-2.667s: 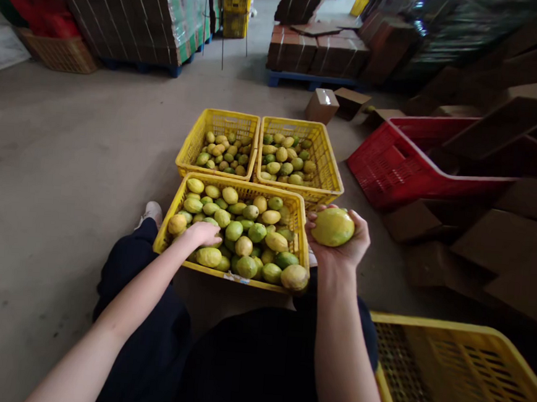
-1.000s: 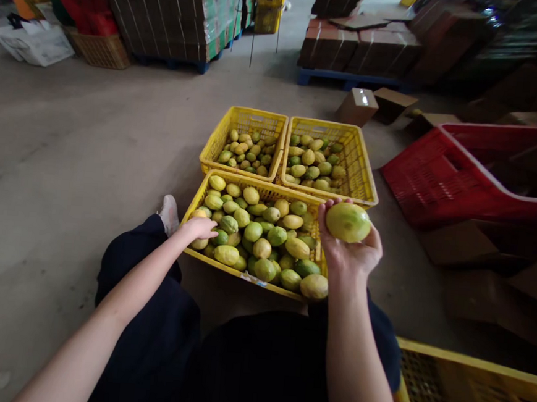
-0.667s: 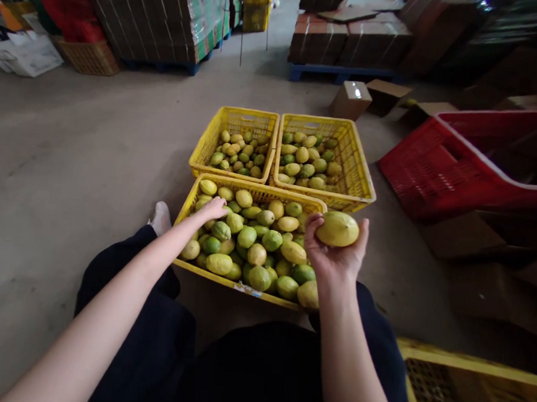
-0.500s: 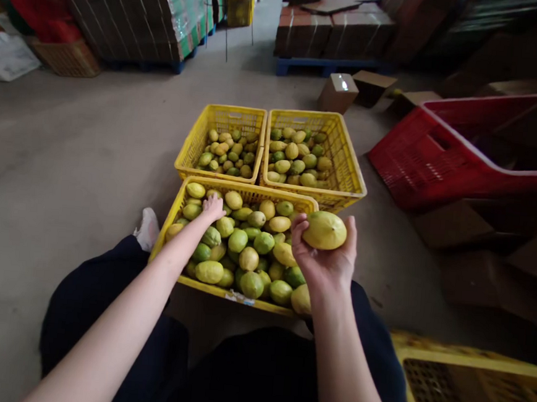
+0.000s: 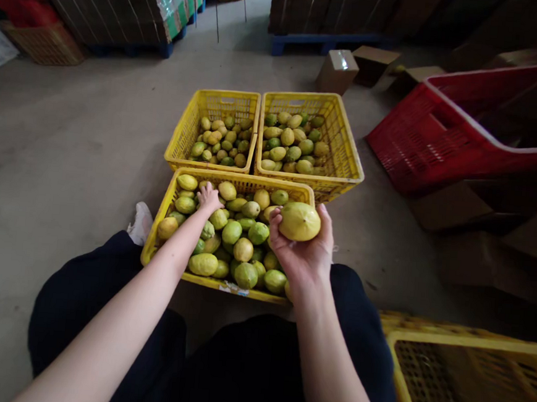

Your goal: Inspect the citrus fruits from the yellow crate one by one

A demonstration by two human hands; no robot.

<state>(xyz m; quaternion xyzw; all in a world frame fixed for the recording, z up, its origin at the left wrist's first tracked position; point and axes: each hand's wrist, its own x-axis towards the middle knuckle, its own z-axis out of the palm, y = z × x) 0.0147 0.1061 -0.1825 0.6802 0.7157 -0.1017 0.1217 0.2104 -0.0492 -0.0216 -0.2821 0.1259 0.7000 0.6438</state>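
Note:
Near the right rim of the front yellow crate [image 5: 252,296], my right hand [image 5: 308,260] is closed around a large yellow-green lemon [image 5: 300,221], lifted above the other fruit. My left hand [image 5: 210,199] reaches into the far left part of that crate, fingers spread over the fruit and nothing visibly gripped. Green and yellow lemons [image 5: 232,232] fill the crate around it. What lies under the left palm is hidden.
Behind stand two more yellow crates, left [image 5: 175,138] and right [image 5: 347,151], partly filled with lemons. A red crate [image 5: 408,137] and cardboard boxes are at the right. Another yellow crate [image 5: 403,385] is close at lower right. Beyond are a small carton [image 5: 337,73] and loaded pallets.
My right hand has moved a little left with the lemon, over the crate's right side. My left hand stays among the fruit, its fingers now more spread. The whole view has shifted slightly.

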